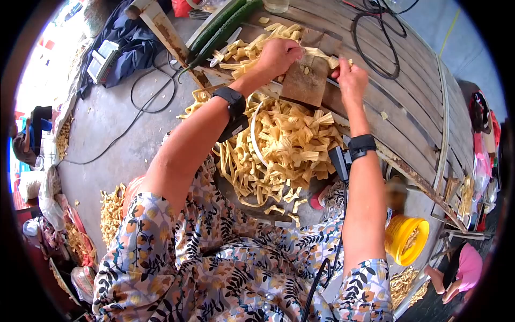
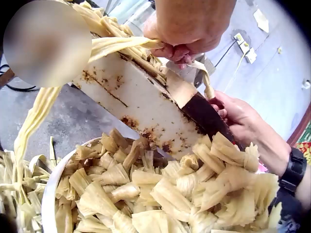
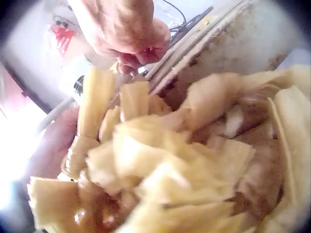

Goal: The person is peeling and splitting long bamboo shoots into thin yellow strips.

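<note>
A pale yellow tofu-skin strip (image 1: 317, 52) spans between the two hands above a wooden block (image 1: 303, 88). The left hand (image 1: 279, 56) pinches one part of it; in the left wrist view a strip (image 2: 116, 45) also trails leftward from those fingers. The right hand (image 1: 351, 80) grips the other end, its fingers curled, over the block's right side. A small dark object shows beside the right fingers, and I cannot tell what it is. Below the block, knotted tofu-skin pieces (image 1: 295, 139) heap in a container with a white rim (image 2: 48, 206).
The slatted wooden table (image 1: 413, 96) bears more yellow strips (image 1: 241, 52), long green vegetables (image 1: 220, 29) and a coiled black cable (image 1: 394, 53). A yellow bucket (image 1: 394, 239) stands at lower right, near a person in pink (image 1: 469, 268). Another cable (image 1: 137, 110) crosses the floor.
</note>
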`<state>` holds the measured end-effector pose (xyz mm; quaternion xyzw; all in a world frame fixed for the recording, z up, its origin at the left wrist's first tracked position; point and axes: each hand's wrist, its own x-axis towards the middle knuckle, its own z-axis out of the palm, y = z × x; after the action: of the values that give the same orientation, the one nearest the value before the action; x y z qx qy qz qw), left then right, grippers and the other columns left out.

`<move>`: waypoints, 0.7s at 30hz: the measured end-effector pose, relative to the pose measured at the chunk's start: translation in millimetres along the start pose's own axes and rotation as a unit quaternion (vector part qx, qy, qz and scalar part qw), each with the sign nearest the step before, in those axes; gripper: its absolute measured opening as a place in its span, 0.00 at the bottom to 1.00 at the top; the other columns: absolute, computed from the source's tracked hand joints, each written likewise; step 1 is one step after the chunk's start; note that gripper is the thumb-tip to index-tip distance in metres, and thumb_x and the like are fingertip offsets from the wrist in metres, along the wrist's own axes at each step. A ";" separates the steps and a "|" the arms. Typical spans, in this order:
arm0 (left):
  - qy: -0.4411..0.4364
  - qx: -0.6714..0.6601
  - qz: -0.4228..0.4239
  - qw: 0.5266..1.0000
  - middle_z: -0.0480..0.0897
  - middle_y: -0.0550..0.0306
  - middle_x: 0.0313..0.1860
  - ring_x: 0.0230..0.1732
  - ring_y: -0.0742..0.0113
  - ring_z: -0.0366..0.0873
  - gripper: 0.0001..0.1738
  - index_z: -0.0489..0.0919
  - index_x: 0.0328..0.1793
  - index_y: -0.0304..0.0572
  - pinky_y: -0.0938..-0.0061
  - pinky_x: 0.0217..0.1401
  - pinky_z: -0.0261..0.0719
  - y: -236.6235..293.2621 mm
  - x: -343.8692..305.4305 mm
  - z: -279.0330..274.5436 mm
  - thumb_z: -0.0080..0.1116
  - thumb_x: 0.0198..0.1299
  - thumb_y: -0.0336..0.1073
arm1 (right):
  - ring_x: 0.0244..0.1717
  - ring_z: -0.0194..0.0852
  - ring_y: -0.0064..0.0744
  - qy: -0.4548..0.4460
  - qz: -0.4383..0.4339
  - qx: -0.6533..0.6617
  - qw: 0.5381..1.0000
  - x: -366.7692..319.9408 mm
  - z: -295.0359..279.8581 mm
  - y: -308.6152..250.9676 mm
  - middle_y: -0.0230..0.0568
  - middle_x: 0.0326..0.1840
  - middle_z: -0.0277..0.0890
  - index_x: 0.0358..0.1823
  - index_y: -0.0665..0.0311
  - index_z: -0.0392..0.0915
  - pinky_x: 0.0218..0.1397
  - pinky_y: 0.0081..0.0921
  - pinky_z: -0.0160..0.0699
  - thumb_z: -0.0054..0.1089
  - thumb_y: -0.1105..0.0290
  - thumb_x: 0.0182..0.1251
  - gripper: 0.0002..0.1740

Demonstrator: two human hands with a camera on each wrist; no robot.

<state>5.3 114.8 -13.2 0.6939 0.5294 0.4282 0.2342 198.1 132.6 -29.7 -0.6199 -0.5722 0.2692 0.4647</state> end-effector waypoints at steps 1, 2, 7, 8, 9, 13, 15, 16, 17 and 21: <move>0.015 0.002 0.008 1.000 0.76 0.54 0.18 0.19 0.68 0.72 0.10 0.78 0.29 0.35 0.74 0.24 0.70 -2.6 0.2 4.4 0.54 0.51 0.36 | 0.12 0.67 0.22 0.008 -0.014 -0.028 0.999 -0.5 -2.3 4.1 0.33 0.10 0.72 0.14 0.65 0.76 0.20 0.26 0.65 0.51 0.56 0.59 0.22; 0.019 0.018 -0.012 1.000 0.76 0.53 0.18 0.19 0.69 0.72 0.10 0.78 0.29 0.35 0.73 0.24 0.70 -7.2 -2.4 4.4 0.54 0.51 0.36 | 0.13 0.68 0.23 0.012 -0.026 -0.058 0.998 -4.1 -6.3 9.2 0.33 0.10 0.72 0.14 0.64 0.76 0.21 0.27 0.65 0.51 0.55 0.58 0.22; -0.048 -0.057 -0.027 0.997 0.72 0.65 0.17 0.18 0.80 0.65 0.11 0.80 0.33 0.35 0.83 0.20 0.63 -3.0 -13.6 -28.3 0.52 0.58 0.36 | 0.13 0.68 0.22 0.002 -0.008 -0.098 0.995 -14.1 -43.4 -6.9 0.34 0.09 0.71 0.16 0.64 0.78 0.22 0.26 0.66 0.51 0.55 0.58 0.22; -0.098 -0.109 -0.029 0.989 0.71 0.66 0.17 0.18 0.81 0.63 0.12 0.79 0.34 0.34 0.83 0.21 0.62 7.1 -19.6 -32.2 0.51 0.60 0.37 | 0.12 0.66 0.19 -0.044 0.036 -0.061 0.997 -13.1 -46.8 -3.9 0.30 0.09 0.71 0.18 0.63 0.78 0.21 0.21 0.64 0.55 0.56 0.58 0.19; -0.146 -0.160 -0.036 0.976 0.70 0.67 0.18 0.19 0.81 0.62 0.13 0.79 0.35 0.33 0.84 0.21 0.61 16.0 -29.7 -35.8 0.49 0.61 0.37 | 0.13 0.66 0.18 -0.133 0.054 -0.073 0.987 -21.5 -53.9 -19.4 0.30 0.11 0.72 0.20 0.63 0.78 0.21 0.19 0.63 0.57 0.56 0.57 0.17; -0.240 -0.224 -0.050 0.943 0.67 0.69 0.20 0.21 0.82 0.59 0.14 0.78 0.39 0.34 0.85 0.23 0.59 46.4 -56.6 -47.3 0.45 0.64 0.37 | 0.19 0.66 0.15 -0.328 0.026 -0.047 0.943 -65.2 -92.0 -66.8 0.27 0.19 0.74 0.30 0.63 0.79 0.22 0.12 0.61 0.62 0.60 0.55 0.12; -0.249 -0.187 -0.028 0.950 0.68 0.68 0.20 0.22 0.83 0.62 0.14 0.78 0.39 0.35 0.86 0.24 0.63 50.0 -63.8 -43.2 0.45 0.64 0.38 | 0.22 0.67 0.14 -0.321 -0.024 -0.003 0.947 -68.6 -93.8 -71.3 0.27 0.22 0.74 0.33 0.65 0.79 0.23 0.10 0.63 0.62 0.63 0.55 0.12; -0.249 -0.160 -0.016 0.955 0.69 0.68 0.20 0.22 0.83 0.63 0.14 0.78 0.40 0.35 0.86 0.25 0.64 53.2 -66.4 -39.9 0.45 0.64 0.38 | 0.23 0.68 0.14 -0.304 -0.039 0.016 0.952 -70.8 -92.1 -74.7 0.27 0.24 0.75 0.34 0.65 0.79 0.24 0.11 0.65 0.61 0.64 0.56 0.12; -0.251 -0.133 -0.003 0.959 0.70 0.68 0.20 0.23 0.83 0.65 0.14 0.78 0.40 0.35 0.86 0.25 0.65 56.8 -69.3 -36.2 0.46 0.64 0.38 | 0.24 0.68 0.14 -0.286 -0.053 0.035 0.956 -74.4 -90.2 -78.3 0.28 0.25 0.75 0.36 0.66 0.79 0.25 0.11 0.67 0.61 0.65 0.56 0.11; -0.279 -0.183 -0.054 0.941 0.72 0.67 0.22 0.24 0.81 0.67 0.14 0.77 0.42 0.35 0.85 0.27 0.68 73.1 -78.8 -36.4 0.46 0.63 0.38 | 0.27 0.71 0.14 -0.312 -0.070 0.132 0.938 -80.2 -69.1 -72.8 0.28 0.29 0.76 0.36 0.67 0.79 0.31 0.11 0.72 0.58 0.74 0.56 0.07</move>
<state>7.9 12.4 35.4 0.7009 0.3921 0.2931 0.5187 208.5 30.8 47.9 -0.3963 -0.6897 0.4887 0.3585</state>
